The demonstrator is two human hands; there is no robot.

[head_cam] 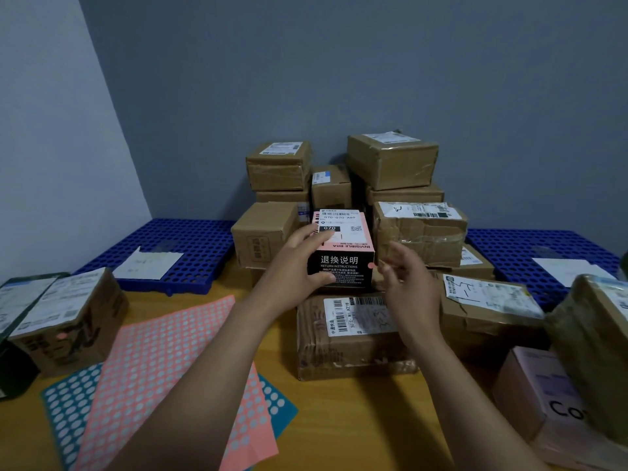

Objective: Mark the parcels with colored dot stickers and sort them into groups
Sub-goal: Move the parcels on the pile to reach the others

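A small pink and black parcel [345, 248] stands on a brown cardboard parcel [350, 338] at the table's middle. My left hand [292, 266] grips its left side, fingers over the top and thumb on the black front. A pink dot sticker [370, 265] sits at the front's right edge. My right hand [407, 283] hovers just right of that parcel with fingers loosely spread, holding nothing. Pink sticker sheets [163, 372] lie over a teal sticker sheet [68, 402] at the lower left.
A pile of brown parcels [390, 161] rises against the grey wall behind. Blue perforated pallets [190, 243] [530, 253] flank it, each with a paper note. A labelled box [71, 321] stands at the left; a pale pink box [550, 399] and another parcel [598, 334] stand at the right.
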